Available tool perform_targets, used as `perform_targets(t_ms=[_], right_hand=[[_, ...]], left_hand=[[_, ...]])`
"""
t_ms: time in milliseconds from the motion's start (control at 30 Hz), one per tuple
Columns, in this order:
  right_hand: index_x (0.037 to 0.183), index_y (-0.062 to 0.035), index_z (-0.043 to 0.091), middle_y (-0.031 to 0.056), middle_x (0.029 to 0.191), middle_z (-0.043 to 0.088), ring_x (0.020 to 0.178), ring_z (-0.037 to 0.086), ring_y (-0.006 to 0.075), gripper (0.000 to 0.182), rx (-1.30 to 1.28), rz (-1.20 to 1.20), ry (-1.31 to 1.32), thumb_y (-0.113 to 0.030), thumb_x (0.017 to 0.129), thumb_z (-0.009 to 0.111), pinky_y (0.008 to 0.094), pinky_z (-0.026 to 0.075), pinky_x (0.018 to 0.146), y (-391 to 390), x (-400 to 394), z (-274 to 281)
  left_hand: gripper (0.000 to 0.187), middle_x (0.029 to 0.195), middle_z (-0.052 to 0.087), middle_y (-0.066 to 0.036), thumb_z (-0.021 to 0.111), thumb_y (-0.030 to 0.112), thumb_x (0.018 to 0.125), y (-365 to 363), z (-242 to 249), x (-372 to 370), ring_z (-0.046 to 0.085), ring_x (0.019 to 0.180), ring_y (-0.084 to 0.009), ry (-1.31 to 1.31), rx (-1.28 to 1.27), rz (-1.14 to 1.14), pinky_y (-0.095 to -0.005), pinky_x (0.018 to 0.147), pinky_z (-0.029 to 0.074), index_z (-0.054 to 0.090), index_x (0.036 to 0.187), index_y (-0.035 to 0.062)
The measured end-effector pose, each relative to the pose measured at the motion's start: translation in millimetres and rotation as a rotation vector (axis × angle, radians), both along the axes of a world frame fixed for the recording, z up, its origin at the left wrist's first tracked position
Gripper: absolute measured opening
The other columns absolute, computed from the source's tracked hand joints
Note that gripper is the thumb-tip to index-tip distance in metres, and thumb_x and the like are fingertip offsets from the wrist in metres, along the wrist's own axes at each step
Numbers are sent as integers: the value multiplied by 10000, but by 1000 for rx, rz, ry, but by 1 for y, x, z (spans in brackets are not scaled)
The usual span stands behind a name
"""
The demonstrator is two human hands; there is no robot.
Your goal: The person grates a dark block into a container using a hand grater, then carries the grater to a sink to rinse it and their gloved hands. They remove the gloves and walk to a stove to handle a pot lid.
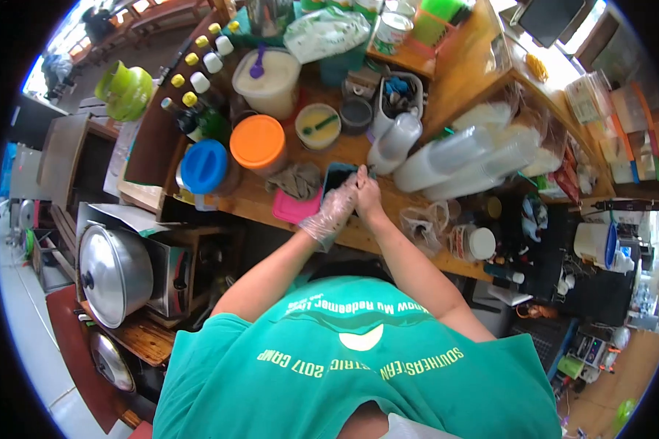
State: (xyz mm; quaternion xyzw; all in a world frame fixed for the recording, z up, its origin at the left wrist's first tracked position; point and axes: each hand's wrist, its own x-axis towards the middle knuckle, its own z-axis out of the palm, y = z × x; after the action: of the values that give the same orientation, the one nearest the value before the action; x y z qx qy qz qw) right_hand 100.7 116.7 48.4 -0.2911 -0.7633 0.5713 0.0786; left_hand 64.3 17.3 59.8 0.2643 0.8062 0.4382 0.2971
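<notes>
Single head-worn fisheye view, facing forward and down, close above the green shirt [322, 380], wooden table [257, 198] farther off

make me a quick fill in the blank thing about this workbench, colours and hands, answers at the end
1. The left hand is covered by a see-through plastic ____.
2. The lid between the blue lid and the green spoon is coloured ____.
3. The spoon in the white tub is coloured ____.

Missing words: glove; orange; purple.
</notes>
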Motion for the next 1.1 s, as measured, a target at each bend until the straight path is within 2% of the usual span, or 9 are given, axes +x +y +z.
perform_targets(t_ms=[133,267,333,500,600,667,800,900,1100], right_hand=[[781,41,570,195,787,601,765,556,325,632,-233,-67,-22,-490,1015,318,428,419,731,2,-3,-11],[771,32,585,158,752,600,737,534,275,626,-292,-38,43,-481,1020,326,396,416,724,4,-5,-19],[771,28,592,149,748,603,725,530,262,622,-233,-45,36,-480,1020,332,386,418,714,4,-5,-20],[785,23,610,155,752,609,708,534,261,624,-410,-79,69,-487,1017,335,377,426,706,2,-1,-7],[805,26,610,187,756,603,715,543,302,631,-236,-59,132,-492,1018,319,400,433,713,2,-1,-12],[804,26,601,207,761,597,722,551,337,639,-167,-50,45,-493,1021,298,416,438,722,4,-2,-29],[762,28,572,201,757,597,717,551,332,661,-205,-18,68,-519,1013,298,422,434,719,6,0,-28],[739,23,558,165,733,584,697,532,288,657,-308,-40,91,-523,1010,314,412,428,696,7,-2,-31],[728,14,552,118,714,570,684,496,234,632,-220,-7,73,-499,1018,324,386,421,691,5,1,-12]], left_hand=[[526,1210,587,-250,298,440,1010,-11,-44,-8,565,1110,-419,-22,9,-14,-448,878,471,387,1404,104],[575,1228,549,-265,291,527,986,-8,-59,-14,593,1018,-413,322,-44,-194,-476,821,462,467,1185,17],[749,1318,511,-231,332,657,945,-3,-62,-17,589,1078,-290,-683,365,247,-405,908,442,477,1257,-9],[930,1455,396,-109,260,781,873,-4,3,2,338,1355,-196,-960,571,348,-324,1119,236,395,1421,42],[768,1283,564,-160,366,676,927,2,8,9,519,1192,-252,-759,587,359,-351,1014,372,561,1227,-4],[663,1262,557,-214,358,579,961,4,26,9,514,1191,-358,-373,107,213,-401,976,398,558,1206,-4],[578,1236,553,-260,309,475,975,-2,-31,6,527,1131,-429,152,249,10,-459,926,424,544,1208,1],[621,1198,604,-166,323,500,987,-3,-39,6,572,1116,-231,39,294,71,-354,930,432,470,1351,19],[614,1242,560,-238,241,526,970,-6,2,10,531,1116,-427,-101,439,69,-462,901,431,506,1263,55]])
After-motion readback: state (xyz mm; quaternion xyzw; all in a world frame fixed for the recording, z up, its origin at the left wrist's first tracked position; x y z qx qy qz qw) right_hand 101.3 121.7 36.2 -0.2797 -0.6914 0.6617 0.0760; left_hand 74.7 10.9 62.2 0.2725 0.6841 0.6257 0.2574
